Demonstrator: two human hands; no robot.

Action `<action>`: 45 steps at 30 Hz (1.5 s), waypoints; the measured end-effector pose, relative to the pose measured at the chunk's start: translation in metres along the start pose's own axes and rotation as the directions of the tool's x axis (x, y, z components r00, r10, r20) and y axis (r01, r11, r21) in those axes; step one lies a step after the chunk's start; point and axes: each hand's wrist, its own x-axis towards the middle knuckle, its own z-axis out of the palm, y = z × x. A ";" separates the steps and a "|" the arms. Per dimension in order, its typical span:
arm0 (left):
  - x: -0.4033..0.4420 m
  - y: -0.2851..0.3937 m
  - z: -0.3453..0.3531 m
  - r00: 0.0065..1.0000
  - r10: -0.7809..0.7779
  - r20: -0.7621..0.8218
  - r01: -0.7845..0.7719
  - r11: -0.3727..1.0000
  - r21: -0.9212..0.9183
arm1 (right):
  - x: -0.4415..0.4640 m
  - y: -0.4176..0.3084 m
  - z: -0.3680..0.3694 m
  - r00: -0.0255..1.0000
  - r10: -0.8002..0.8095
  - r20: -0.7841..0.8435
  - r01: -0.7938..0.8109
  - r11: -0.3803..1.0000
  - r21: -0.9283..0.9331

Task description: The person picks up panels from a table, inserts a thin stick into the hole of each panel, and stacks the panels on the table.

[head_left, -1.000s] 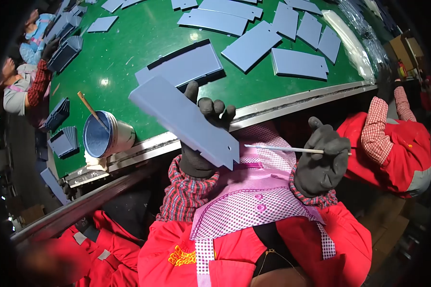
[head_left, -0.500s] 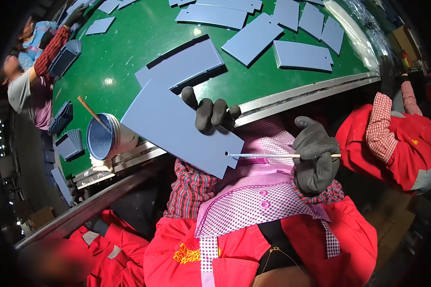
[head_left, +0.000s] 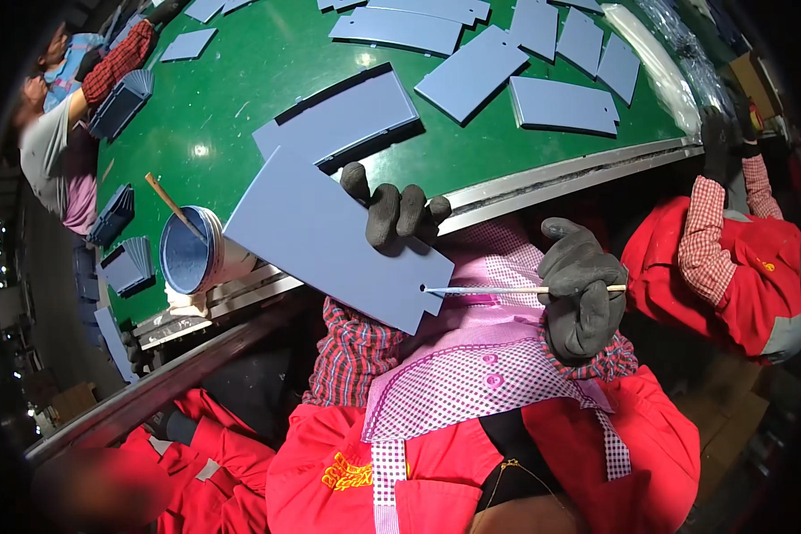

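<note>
There is one held panel and one thin rod near, one bucket left with one wooden stick inside, at least three panel stacks left, and two buttons near.

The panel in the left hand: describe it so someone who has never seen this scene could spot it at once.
Find the green table and follow its metal edge to the wearer's gloved left hand. It holds a blue-grey panel. Unlike the panels lying on the table, this one is held up, the tip of a thin stick at its small hole.
</note>
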 end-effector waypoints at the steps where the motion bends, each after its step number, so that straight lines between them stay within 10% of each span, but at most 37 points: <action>1: 0.001 0.003 0.004 0.999 -0.034 -0.038 0.029 0.991 -0.131 | 0.000 0.000 0.001 1.000 0.009 -0.017 -0.009 1.000 -0.001; 18: 0.005 0.005 0.023 0.978 -0.075 -0.193 -0.002 0.929 -0.371 | 0.001 -0.004 -0.011 0.990 -0.029 -0.141 0.036 0.998 0.045; 26: 0.008 0.000 0.028 0.970 -0.162 -0.182 0.192 0.968 0.161 | -0.006 -0.003 -0.050 0.766 -0.418 -0.488 0.381 0.907 -0.178; 30: 0.040 -0.008 0.060 0.925 -0.252 -0.284 0.378 0.678 0.631 | -0.018 -0.004 -0.080 0.656 -0.422 -0.626 0.381 0.901 -0.208; 38: 0.108 -0.080 0.097 0.774 -0.614 -0.154 0.609 0.657 0.444 | -0.041 -0.005 -0.128 0.411 -0.492 -0.768 0.367 0.860 -0.355; 42: 0.148 -0.140 0.120 0.887 -0.444 0.128 0.243 0.683 0.688 | -0.064 0.003 -0.156 0.404 -0.474 -0.782 0.469 0.842 -0.267; 44: 0.167 -0.160 0.138 0.853 -0.286 0.437 -0.358 0.289 0.888 | -0.062 -0.003 -0.165 0.400 -0.563 -0.723 0.391 0.818 -0.421; 45: 0.178 -0.170 0.146 0.750 -0.274 0.602 -0.579 0.168 0.798 | -0.057 -0.001 -0.164 0.159 -0.713 -0.683 0.070 0.698 -0.712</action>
